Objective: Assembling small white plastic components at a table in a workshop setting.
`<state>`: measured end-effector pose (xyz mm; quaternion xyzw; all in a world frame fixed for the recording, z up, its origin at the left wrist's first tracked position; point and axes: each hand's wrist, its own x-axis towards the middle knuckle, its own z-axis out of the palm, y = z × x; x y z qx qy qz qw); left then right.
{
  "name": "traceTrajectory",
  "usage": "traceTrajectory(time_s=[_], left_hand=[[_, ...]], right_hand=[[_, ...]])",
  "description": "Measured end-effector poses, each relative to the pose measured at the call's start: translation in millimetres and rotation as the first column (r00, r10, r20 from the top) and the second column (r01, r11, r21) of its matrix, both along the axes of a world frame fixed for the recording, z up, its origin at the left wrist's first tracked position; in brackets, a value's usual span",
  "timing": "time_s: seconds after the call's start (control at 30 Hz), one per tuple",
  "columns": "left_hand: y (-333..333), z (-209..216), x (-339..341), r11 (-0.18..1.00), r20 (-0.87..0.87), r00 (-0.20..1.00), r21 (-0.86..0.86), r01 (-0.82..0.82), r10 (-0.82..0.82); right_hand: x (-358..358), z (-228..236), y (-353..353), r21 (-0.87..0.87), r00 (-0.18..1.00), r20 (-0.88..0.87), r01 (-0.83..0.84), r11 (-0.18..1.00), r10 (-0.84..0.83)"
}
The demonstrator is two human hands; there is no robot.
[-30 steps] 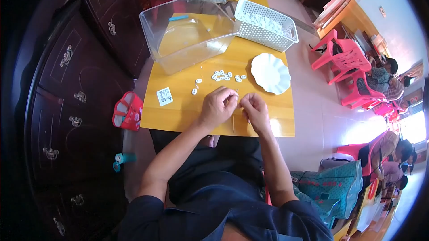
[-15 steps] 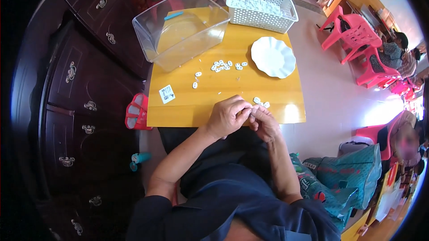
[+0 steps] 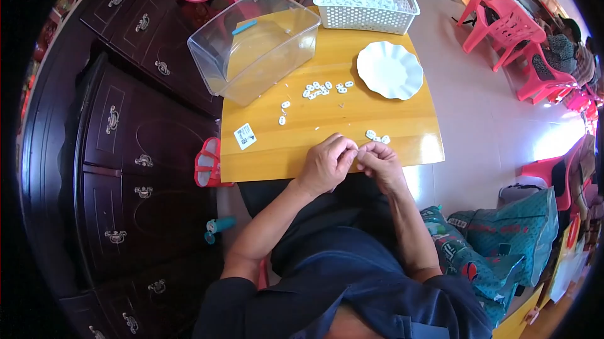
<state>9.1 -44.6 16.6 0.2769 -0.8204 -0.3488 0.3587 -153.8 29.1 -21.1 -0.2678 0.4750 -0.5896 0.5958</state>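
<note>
Left hand (image 3: 327, 166) and right hand (image 3: 382, 166) pinched, can't tell on what, tabs (image 3: 370, 134) just beyond. Probably fiddly fingerwork; next needs steadiness.

I see daylight coming strongest from the right, glaring white near the front right corner of the table (image 3: 283, 156) and washing out the floor (image 3: 469, 106) beyond that edge. The dark cabinet (image 3: 170, 150) sits in gloom, its lines bowing toward the black rim; seated people (image 3: 558, 51) far right look soft.
</note>
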Motion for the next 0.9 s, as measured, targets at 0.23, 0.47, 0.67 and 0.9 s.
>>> traceTrajectory(time_s=[0.23, 0.47, 0.67, 0.9], left_hand=[[-3.4, -11.7, 9.7, 0.983, -0.026, 0.999, 0.179, -0.027, 0.032], [-4.1, -9.7, 16.7, 0.995, -0.049, 0.998, 0.094, -0.04, 0.045], [-11.0, -11.2, 30.0, 0.994, -0.089, 0.995, 0.107, -0.027, 0.037], [-12.0, -20.3, 48.3, 0.974, -0.145, 0.985, 0.219, -0.063, 0.097]], right_hand=[[21.8, 6.2, -1.5, -0.206, 0.871, -0.46, 0.082, 0.975, -0.17], [25.4, 10.8, -10.8, 0.011, 1.0, -0.025, -0.01, 1.0, 0.01], [29.7, 24.9, -20.8, 0.076, 0.985, -0.092, -0.138, 0.988, 0.145], [51.4, 13.5, -28.2, -0.037, 0.968, -0.166, -0.198, 0.979, 0.19]])
